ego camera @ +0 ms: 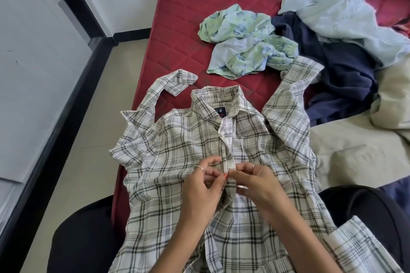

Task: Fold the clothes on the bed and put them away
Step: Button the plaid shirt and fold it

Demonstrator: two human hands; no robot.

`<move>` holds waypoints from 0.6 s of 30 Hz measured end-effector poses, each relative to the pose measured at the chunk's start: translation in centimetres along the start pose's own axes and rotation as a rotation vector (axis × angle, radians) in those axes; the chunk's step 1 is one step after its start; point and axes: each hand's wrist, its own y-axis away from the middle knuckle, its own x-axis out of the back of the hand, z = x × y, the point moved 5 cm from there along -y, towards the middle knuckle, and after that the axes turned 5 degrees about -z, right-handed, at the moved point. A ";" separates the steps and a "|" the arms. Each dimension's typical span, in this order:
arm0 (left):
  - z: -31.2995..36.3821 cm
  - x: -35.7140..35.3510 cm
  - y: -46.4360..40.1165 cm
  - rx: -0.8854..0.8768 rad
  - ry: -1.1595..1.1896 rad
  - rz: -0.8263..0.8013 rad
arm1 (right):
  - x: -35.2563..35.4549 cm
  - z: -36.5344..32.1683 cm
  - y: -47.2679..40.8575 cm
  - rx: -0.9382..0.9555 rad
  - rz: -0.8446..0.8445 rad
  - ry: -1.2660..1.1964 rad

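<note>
1. I have the plaid shirt (177, 162) spread front-up across the near corner of the bed (177, 17), collar away from me and hem hanging over my lap, so the placket runs straight toward me and both hands reach it easily.
2. My left hand (204, 186) pinches the placket edge from the left. My right hand (255, 184) pinches the opposite edge. The fingertips meet at mid-chest, and I judge this to be buttoning, which keeps the fronts aligned for folding.
3. The button itself is hidden by my fingers, so I can't tell if it is through.
4. Both sleeves lie flung outward and up, out of the way of the front.
5. The rest wait farther back: a green floral top (239, 35), a navy garment (337, 66) and a pale blue shirt (346, 13), heaped loosely and not yet folded.
6. A beige sheet (355, 150) lies bunched at right, just beside the shirt.
</note>
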 end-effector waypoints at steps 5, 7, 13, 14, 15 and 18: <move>1.4 -0.4 -0.5 -0.144 -0.116 -0.005 | 0.6 -0.9 0.1 0.115 0.095 0.114; 1.7 -0.5 -0.7 -0.152 -0.125 0.010 | 0.6 -1.2 0.2 0.139 0.110 0.129; 1.9 -0.3 -1.1 -0.135 -0.146 0.045 | 0.4 -1.2 0.3 0.154 0.071 0.067; 2.1 -0.1 -1.1 -0.139 -0.154 0.044 | 0.3 -1.3 0.3 0.154 0.055 0.045; 2.2 0.0 -1.1 -0.143 -0.161 0.037 | 0.2 -1.3 0.3 0.152 0.042 0.027; 2.7 0.1 -1.3 -0.155 -0.196 0.001 | 0.1 -1.4 0.2 0.143 0.011 0.051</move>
